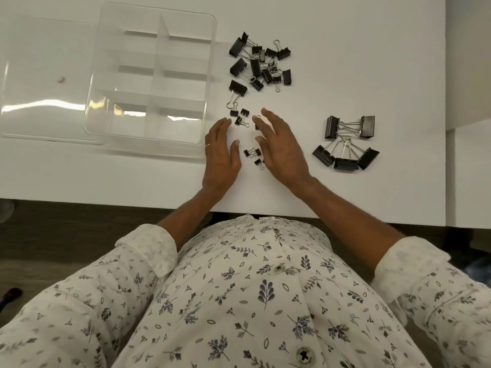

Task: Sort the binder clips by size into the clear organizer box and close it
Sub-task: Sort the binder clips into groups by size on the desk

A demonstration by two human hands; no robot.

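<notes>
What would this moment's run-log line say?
small clips: loose between hands; left hand: open; right hand: open; organizer box: empty, uncovered; large clips: grouped right

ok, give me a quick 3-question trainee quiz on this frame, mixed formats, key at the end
1. True or false: the organizer box already holds clips.
2. How many large clips sit in the group to the right of the right hand?
3. What lies between that hand and the left hand? A) small clips B) large clips C) nothing

Key: 1 false; 2 five; 3 A.
</notes>
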